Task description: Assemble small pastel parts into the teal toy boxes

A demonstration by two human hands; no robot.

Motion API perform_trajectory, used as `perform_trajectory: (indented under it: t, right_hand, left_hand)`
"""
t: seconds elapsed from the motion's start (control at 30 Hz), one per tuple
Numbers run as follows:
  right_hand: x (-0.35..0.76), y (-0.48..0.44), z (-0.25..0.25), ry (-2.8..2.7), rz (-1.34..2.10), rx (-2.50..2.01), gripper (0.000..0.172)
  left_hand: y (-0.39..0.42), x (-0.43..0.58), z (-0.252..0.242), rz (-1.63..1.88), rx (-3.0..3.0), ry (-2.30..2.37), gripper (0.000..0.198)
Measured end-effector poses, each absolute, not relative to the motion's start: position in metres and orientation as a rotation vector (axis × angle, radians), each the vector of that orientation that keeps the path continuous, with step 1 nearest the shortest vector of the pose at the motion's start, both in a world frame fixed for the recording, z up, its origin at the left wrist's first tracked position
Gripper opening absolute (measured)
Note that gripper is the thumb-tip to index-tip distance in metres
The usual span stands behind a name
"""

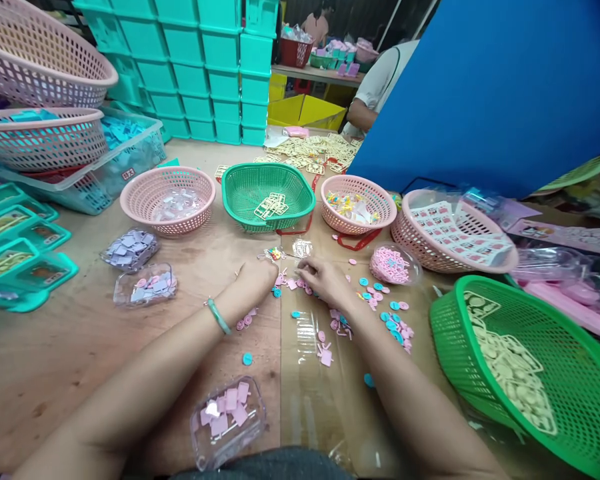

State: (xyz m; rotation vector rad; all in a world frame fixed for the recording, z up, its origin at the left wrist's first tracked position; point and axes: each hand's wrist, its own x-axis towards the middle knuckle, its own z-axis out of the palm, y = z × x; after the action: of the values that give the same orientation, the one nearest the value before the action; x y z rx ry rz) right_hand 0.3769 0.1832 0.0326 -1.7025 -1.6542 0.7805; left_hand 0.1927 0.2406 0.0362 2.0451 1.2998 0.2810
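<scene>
My left hand (259, 279), with a green bangle (219, 316) on its wrist, is curled closed low over the table; its fingertips are hidden, and what they hold, if anything, cannot be made out. Just beyond it lies a small clear packet with colourful bits (275, 253). To its right, my right hand (324, 279) has thumb and fingers drawn together, possibly on something too small to tell. A packet of pale pieces (303, 249) lies past its fingertips. Small pink pieces (292, 284) and a blue disc (277, 293) are scattered between and beneath the hands.
A pink basket (130, 200), a green basket (269, 223) and another pink basket (357, 221) stand in a row ahead. At right are a large green basket (450, 353) and a pink bowl of bits (390, 265). A clear tray (260, 427) sits in front. Turquoise boxes (220, 80) are stacked behind.
</scene>
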Motion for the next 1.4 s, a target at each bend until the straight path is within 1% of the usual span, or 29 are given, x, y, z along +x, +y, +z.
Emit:
perform_trajectory:
  t: [0.03,0.07,0.13,0.2,0.23,0.3,0.33,0.37,0.43,0.47,0.53,0.6,0.67,0.8,0.9,1.0,1.07,1.13,1.23,1.3,1.4]
  right_hand:
    - [0.375,0.175,0.034,-1.823,0.675,-1.73,0.012]
    - [0.373,0.165,0.035,-1.961,0.624,-1.73,0.009]
    - [0.366,0.143,0.036,-2.156,0.633,-1.708,0.015]
    - [0.359,0.123,0.033,-2.237,0.659,-1.717,0.019]
    - [0.356,0.115,0.031,-2.243,0.687,-1.73,0.016]
    - [0.352,0.104,0.027,-2.194,0.801,-1.726,0.005]
    - [0.351,0.102,0.025,-2.122,0.874,-1.705,0.002]
    - [0.351,0.103,0.025,-2.01,0.963,-1.676,0.004]
    - [0.353,0.109,0.027,-1.639,1.162,-1.586,0.012]
    - [0.354,0.114,0.028,-1.408,1.267,-1.517,0.017]
    - [0.355,0.124,0.032,-0.995,1.448,-1.365,0.027]
    - [0.35,0.134,0.033,-0.828,1.512,-1.328,0.033]
    - [0.341,0.14,0.029,-0.994,1.401,-1.461,0.034]
    - [0.317,0.146,0.018,-1.668,0.851,-1.796,0.015]
    - [0.306,0.15,0.012,-1.919,0.649,-1.94,0.014]
    - [0.309,0.153,0.009,-1.921,0.624,-1.941,0.008]
    - [0.315,0.153,0.008,-1.72,0.733,-1.85,0.006]
    - [0.319,0.152,0.01,-1.338,0.982,-1.681,0.018]
    - [0.305,0.153,0.02,-0.768,1.414,-1.302,0.035]
    - [0.28,0.16,0.031,-0.61,1.557,-1.11,0.039]
    - [0.224,0.183,0.044,-0.627,1.576,-1.012,0.038]
  left_hand:
    - [0.239,0.193,0.037,0.282,2.061,1.296,0.021]
    - [0.238,0.193,0.038,0.293,2.07,1.291,0.021]
    - [0.238,0.192,0.038,0.338,2.064,1.282,0.02]
    - [0.24,0.189,0.038,0.385,2.052,1.273,0.015]
    - [0.24,0.186,0.038,0.417,2.024,1.268,0.011]
    - [0.24,0.179,0.041,0.525,1.781,1.226,0.007]
    - [0.24,0.174,0.043,0.582,1.554,1.172,0.011]
    - [0.238,0.169,0.046,0.628,1.281,1.095,0.013]
    - [0.233,0.158,0.053,0.654,0.763,0.915,0.012]
    - [0.23,0.153,0.055,0.642,0.601,0.85,0.011]
    - [0.223,0.144,0.057,0.619,0.448,0.793,0.013]
    - [0.215,0.138,0.055,0.621,0.463,0.811,0.014]
    - [0.207,0.137,0.048,0.645,0.599,0.88,0.016]
    - [0.194,0.141,0.038,0.621,0.886,1.008,0.022]
    - [0.193,0.142,0.04,0.674,0.707,0.978,0.017]
    - [0.196,0.137,0.044,0.718,0.318,0.894,0.02]
    - [0.196,0.133,0.045,0.746,0.17,0.864,0.024]
    - [0.192,0.131,0.045,0.81,0.16,0.843,0.026]
    - [0.183,0.133,0.046,0.953,0.229,0.816,0.027]
    - [0.18,0.133,0.05,1.072,0.241,0.841,0.027]
    - [0.188,0.118,0.061,1.291,0.194,0.876,0.033]
